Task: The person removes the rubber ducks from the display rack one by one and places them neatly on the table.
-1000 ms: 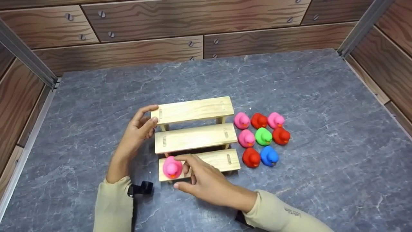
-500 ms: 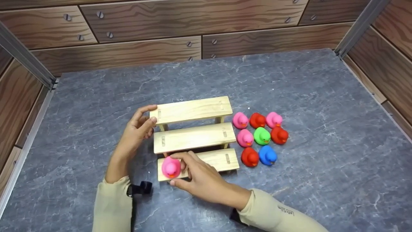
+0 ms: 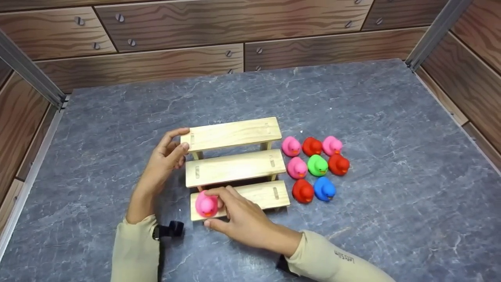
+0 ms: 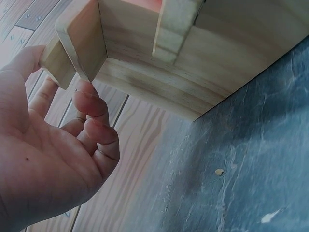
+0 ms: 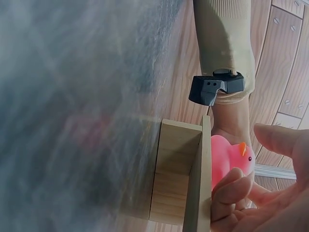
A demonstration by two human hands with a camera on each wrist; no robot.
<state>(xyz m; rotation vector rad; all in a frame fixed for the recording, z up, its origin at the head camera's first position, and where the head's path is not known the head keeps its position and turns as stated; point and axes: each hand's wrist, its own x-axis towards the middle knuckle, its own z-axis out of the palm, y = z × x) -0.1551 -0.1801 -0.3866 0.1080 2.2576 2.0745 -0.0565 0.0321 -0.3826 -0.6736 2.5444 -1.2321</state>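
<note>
A three-step wooden stand (image 3: 235,168) rises in the middle of the table. My left hand (image 3: 162,160) holds the left end of its top step, thumb in front and fingers behind; in the left wrist view that hand (image 4: 58,145) grips the board's end. One pink rubber duck (image 3: 206,204) sits upright at the left end of the lowest step. Beside it is my right hand (image 3: 248,219), its index finger against the duck's side. The right wrist view has the thumb apart from the duck (image 5: 227,157) and the other fingers bent next to it.
To the right of the stand several rubber ducks sit in rows: pink ones, red ones, a green duck (image 3: 317,165) and a blue duck (image 3: 325,189). Wood-patterned walls (image 3: 164,23) enclose the grey marbled table (image 3: 372,117). A black wrist device (image 3: 171,228) shows at the left cuff.
My right thumb has come slightly closer to the pink duck's front. The left hand keeps its hold on the top step. The whole head view has shifted a little.
</note>
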